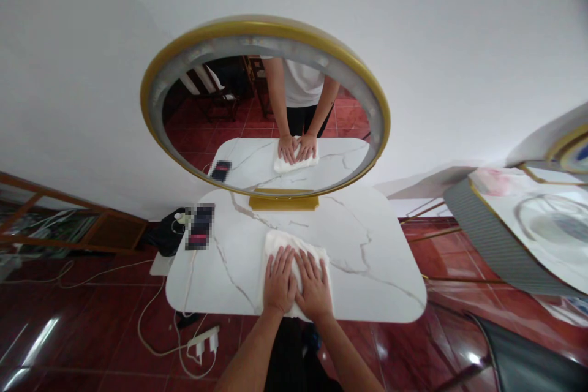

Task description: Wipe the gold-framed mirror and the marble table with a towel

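Left hand (278, 280) and right hand (315, 285) lay flat, fingers spread, side by side on the white cloth (285, 244). Cloth sat at the near edge of the marble table (376, 257), in front of the round mirror (266, 104).

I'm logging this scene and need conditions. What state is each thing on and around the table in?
White towel: folded, lying flat on the table, pressed under both hands.
Left hand: open, palm down on the towel.
Right hand: open, palm down on the towel, beside the left.
Marble table: upright, bare at the right.
Round mirror: upright at the table's back edge.
Phone: lying flat, cable attached.
Power strip: on the floor.
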A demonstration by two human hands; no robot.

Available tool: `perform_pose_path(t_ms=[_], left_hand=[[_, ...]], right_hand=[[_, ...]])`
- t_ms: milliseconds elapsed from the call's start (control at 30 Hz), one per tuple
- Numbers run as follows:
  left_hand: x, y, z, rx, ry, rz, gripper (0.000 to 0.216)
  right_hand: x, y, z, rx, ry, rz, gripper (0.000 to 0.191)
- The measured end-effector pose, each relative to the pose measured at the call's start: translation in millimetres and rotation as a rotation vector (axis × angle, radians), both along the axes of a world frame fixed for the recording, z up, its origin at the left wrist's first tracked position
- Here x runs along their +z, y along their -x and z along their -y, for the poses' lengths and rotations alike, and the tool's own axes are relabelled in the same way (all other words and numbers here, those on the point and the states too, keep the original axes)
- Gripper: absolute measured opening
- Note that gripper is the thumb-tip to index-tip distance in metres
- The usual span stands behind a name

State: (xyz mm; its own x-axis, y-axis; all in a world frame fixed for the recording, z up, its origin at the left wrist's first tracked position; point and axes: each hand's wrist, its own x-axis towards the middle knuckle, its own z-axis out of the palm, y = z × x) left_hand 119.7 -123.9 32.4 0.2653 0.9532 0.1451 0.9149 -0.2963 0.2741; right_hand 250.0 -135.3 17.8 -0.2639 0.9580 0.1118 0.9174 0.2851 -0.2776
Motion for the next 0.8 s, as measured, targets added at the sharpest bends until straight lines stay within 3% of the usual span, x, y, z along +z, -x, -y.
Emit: perform_pose_path(t_ms=[467,800], left_hand=[[-3.2,-26,-54,0.081,0.036,0.053,0.064],[-6.0,-33,-77,0.106,0.039,0.067,0.064]], right_hand=[[2.5,-18,-58,-0.004,0.000,0.001,0.066],[1.0,-20,-83,-0.017,-0.016,0.008,0.064]])
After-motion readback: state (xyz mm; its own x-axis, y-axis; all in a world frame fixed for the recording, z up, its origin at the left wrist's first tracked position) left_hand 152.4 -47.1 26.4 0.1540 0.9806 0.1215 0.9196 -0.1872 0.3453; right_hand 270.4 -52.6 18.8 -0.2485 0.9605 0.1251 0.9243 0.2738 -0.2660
